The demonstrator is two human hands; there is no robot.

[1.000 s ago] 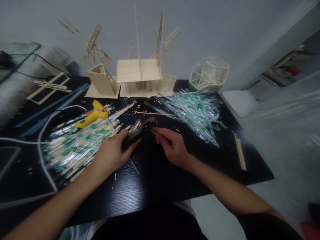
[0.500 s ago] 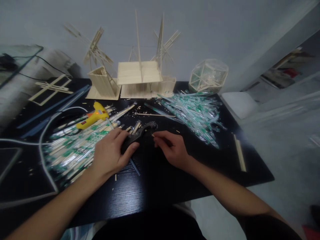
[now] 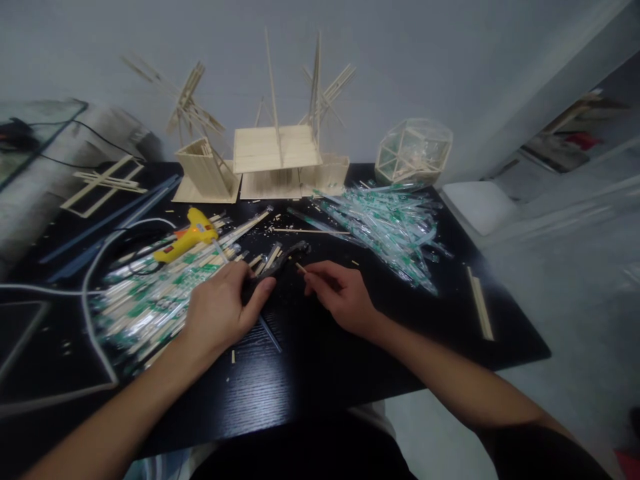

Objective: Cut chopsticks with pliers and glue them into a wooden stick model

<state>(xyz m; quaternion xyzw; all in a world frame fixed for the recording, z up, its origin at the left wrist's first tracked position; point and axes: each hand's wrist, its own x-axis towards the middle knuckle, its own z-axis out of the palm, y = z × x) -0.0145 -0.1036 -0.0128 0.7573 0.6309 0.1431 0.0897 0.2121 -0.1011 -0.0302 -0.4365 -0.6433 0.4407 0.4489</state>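
Note:
My left hand (image 3: 223, 313) is closed round the handles of black cutting pliers (image 3: 280, 263), whose jaws point up and right over the black table (image 3: 310, 367). My right hand (image 3: 340, 297) pinches a short wooden stick (image 3: 301, 268), its tip right at the plier jaws. Both hands sit near the middle of the table, close together.
A yellow glue gun (image 3: 187, 235) lies on a heap of wrapped wooden sticks (image 3: 150, 293) at the left. Empty green-printed wrappers (image 3: 390, 223) are piled at the right. Stick-built models (image 3: 275, 157) and a faceted dome (image 3: 413, 150) stand at the back. Cables (image 3: 95, 267) run along the left.
The pliers have lowered a little toward the table. My right hand has brought the short stick up to the jaws. The view has shifted slightly.

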